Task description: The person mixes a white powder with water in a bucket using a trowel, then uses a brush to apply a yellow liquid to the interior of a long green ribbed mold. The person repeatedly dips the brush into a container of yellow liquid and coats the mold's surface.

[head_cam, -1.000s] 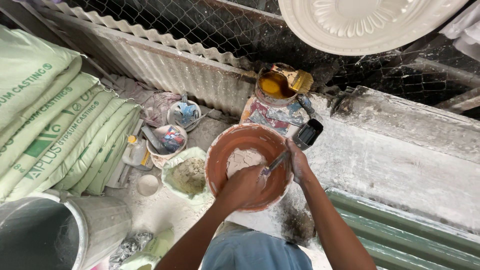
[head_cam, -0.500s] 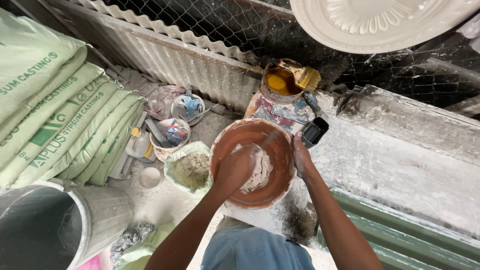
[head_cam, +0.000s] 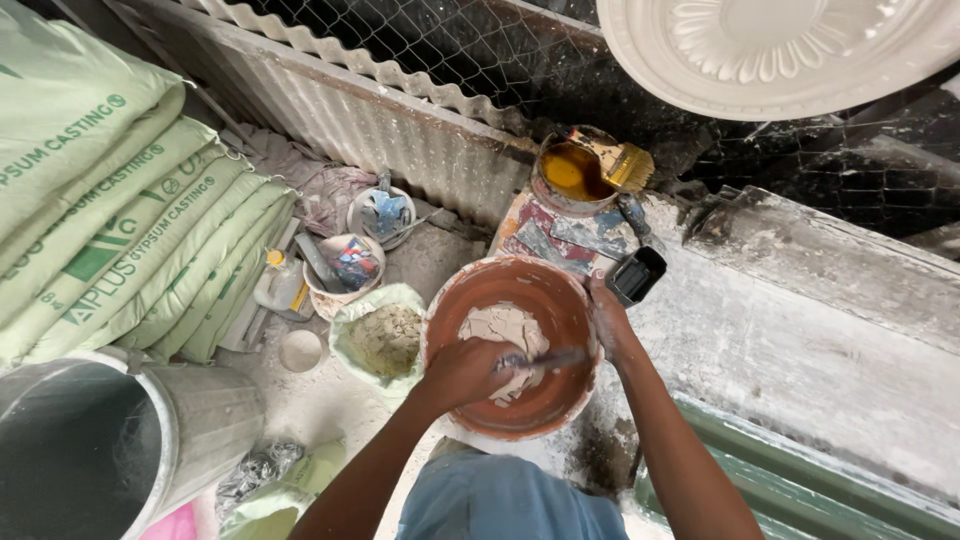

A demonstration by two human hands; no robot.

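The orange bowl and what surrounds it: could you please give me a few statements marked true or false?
1. The left hand is inside the orange bowl, on the white plaster. True.
2. The right hand holds the paintbrush. False: it grips the bowl's rim; the paintbrush lies across the tin of yellow liquid.
3. Green sacks are stacked on the left side of the view. True.
4. The bowl is empty. False: it holds white plaster.

Head view, steeply down, near bowl [head_cam: 560,300]
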